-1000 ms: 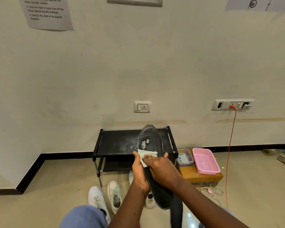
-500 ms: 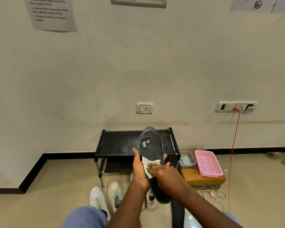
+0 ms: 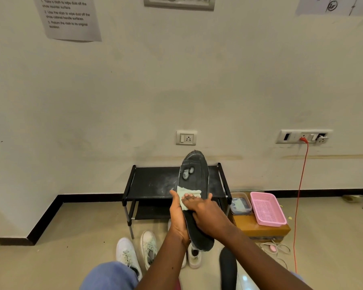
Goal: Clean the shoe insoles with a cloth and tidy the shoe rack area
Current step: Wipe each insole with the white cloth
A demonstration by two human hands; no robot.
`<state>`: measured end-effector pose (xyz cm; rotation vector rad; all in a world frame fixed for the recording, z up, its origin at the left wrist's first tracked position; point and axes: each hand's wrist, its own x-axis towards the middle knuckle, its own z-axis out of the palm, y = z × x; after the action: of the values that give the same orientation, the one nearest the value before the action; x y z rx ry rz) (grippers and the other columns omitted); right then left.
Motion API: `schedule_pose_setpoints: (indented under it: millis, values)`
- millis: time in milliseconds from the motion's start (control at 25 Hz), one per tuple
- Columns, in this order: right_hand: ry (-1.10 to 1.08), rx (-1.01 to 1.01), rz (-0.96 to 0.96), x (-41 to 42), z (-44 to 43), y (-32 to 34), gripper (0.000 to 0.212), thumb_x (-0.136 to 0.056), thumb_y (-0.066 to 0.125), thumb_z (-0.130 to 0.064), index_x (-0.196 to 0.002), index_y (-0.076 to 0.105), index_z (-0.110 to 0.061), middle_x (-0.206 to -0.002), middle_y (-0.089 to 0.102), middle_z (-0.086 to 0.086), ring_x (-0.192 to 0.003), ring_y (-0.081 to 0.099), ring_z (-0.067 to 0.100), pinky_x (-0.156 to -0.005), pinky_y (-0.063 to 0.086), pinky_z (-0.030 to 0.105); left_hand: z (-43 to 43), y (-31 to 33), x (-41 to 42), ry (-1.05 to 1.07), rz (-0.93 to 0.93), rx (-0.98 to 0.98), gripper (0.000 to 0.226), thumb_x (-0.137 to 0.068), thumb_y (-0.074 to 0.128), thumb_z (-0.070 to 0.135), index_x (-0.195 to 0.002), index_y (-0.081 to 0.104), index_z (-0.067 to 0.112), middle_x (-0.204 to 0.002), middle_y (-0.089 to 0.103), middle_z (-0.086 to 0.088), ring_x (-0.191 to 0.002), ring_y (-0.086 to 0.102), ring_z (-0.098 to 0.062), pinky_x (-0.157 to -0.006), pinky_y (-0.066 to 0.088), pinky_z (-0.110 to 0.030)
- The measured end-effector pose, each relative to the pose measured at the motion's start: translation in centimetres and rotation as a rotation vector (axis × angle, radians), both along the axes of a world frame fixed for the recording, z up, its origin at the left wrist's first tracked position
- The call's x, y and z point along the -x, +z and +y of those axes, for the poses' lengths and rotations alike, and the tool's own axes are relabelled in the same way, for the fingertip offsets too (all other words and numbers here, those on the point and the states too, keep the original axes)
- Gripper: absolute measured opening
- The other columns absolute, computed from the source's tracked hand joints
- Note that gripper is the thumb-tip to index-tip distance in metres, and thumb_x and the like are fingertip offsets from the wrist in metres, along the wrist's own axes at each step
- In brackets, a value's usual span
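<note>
Now the left hand [image 3: 177, 216] grips the dark insole [image 3: 194, 176] from beneath, thumb and fingers wrapped round its edges, with the toe end rising beyond the hand. The right hand [image 3: 208, 214] lies flat-fingered on a pale green cloth [image 3: 187, 194], pressing it onto the insole's middle. Behind both hands stands the black shoe rack [image 3: 153, 183]

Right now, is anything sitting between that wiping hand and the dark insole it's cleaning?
Only the pale green cloth, as intended: the right hand presses it flat with its fingers on the insole, which the left hand grips. Nothing else visible lies between them.
</note>
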<state>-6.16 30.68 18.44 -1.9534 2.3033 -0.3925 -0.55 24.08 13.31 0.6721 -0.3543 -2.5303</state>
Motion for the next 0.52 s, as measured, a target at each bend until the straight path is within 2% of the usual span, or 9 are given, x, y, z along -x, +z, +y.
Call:
schedule_pose_setpoints:
  millis: [40, 80, 160, 240, 320, 400, 480, 520]
  values:
    - [0.019, 0.028, -0.003, -0.5, 0.4, 0.1, 0.050, -0.095, 0.035, -0.004, -0.142, 0.034, -0.020, -0.150, 0.031, -0.002, -0.138, 0.027, 0.010, -0.113, 0.019, 0.032, -0.3, 0.1, 0.1, -0.019, 0.002, -0.012, 0.083, -0.079, 0.044, 0.074, -0.120, 0.056, 0.004, -0.121, 0.056, -0.027, -0.115, 0.055, -0.039, -0.106, 0.035, -0.053]
    - [0.036, 0.052, -0.007, -0.8, 0.9, 0.0, 0.048, -0.094, 0.036, -0.005, -0.141, 0.036, -0.018, -0.149, 0.033, -0.001, -0.137, 0.029, 0.011, -0.113, 0.021, 0.032, -0.5, 0.3, 0.2, -0.032, 0.005, -0.011, 0.084, -0.078, 0.042, 0.075, -0.115, 0.055, 0.000, -0.112, 0.059, -0.028, -0.107, 0.060, -0.038, -0.104, 0.039, -0.052]
    - [0.072, 0.091, -0.053, -1.1, 1.9, -0.3, 0.045, -0.093, 0.039, -0.007, -0.137, 0.042, -0.015, -0.145, 0.040, 0.002, -0.135, 0.036, 0.013, -0.115, 0.023, 0.031, -1.1, 0.7, 0.3, -0.010, 0.028, -0.003, 0.081, -0.082, 0.038, 0.073, -0.108, 0.057, -0.002, -0.099, 0.065, -0.026, -0.089, 0.066, -0.036, -0.087, 0.052, -0.050]
    - [0.101, 0.130, -0.071, -1.2, 2.9, -0.5, 0.043, -0.089, 0.045, -0.007, -0.131, 0.051, -0.015, -0.137, 0.050, 0.001, -0.128, 0.045, 0.011, -0.108, 0.024, 0.020, -1.8, 1.2, 0.3, 0.014, 0.114, -0.036, 0.078, -0.081, 0.039, 0.072, -0.112, 0.063, 0.005, -0.110, 0.066, -0.021, -0.098, 0.064, -0.036, -0.084, 0.048, -0.059]
    - [0.155, 0.176, -0.026, -1.3, 3.8, -1.0, 0.043, -0.072, 0.056, -0.006, -0.112, 0.067, -0.019, -0.116, 0.066, -0.002, -0.107, 0.061, 0.007, -0.094, 0.033, 0.013, -2.2, 1.2, 0.3, 0.031, 0.174, -0.046, 0.076, -0.081, 0.038, 0.073, -0.106, 0.072, 0.010, -0.112, 0.067, -0.015, -0.103, 0.061, -0.035, -0.086, 0.045, -0.062]
    - [0.163, 0.158, 0.000, -1.1, 4.1, -1.2, 0.043, -0.057, 0.066, -0.011, -0.097, 0.073, -0.025, -0.100, 0.072, -0.009, -0.092, 0.067, 0.002, -0.082, 0.045, 0.011, -2.1, 0.8, 0.3, 0.019, 0.210, -0.027, 0.074, -0.081, 0.037, 0.072, -0.105, 0.073, 0.013, -0.111, 0.068, -0.013, -0.107, 0.059, -0.036, -0.085, 0.044, -0.064]
    - [0.186, 0.126, 0.032, -0.8, 3.7, -1.2, 0.050, -0.055, 0.077, -0.009, -0.103, 0.071, -0.021, -0.109, 0.069, -0.004, -0.100, 0.065, 0.007, -0.080, 0.054, 0.021, -1.9, 0.8, 0.3, -0.008, 0.244, -0.022, 0.073, -0.077, 0.041, 0.072, -0.111, 0.071, 0.015, -0.117, 0.065, -0.013, -0.117, 0.054, -0.038, -0.084, 0.043, -0.067]
    - [0.188, 0.082, 0.008, -0.5, 3.3, -1.0, 0.053, -0.063, 0.077, -0.005, -0.114, 0.066, -0.017, -0.121, 0.063, 0.000, -0.113, 0.059, 0.012, -0.088, 0.054, 0.029, -1.9, 0.7, 0.3, -0.018, 0.243, -0.005, 0.074, -0.074, 0.043, 0.072, -0.113, 0.069, 0.014, -0.122, 0.063, -0.013, -0.122, 0.051, -0.037, -0.084, 0.043, -0.067]
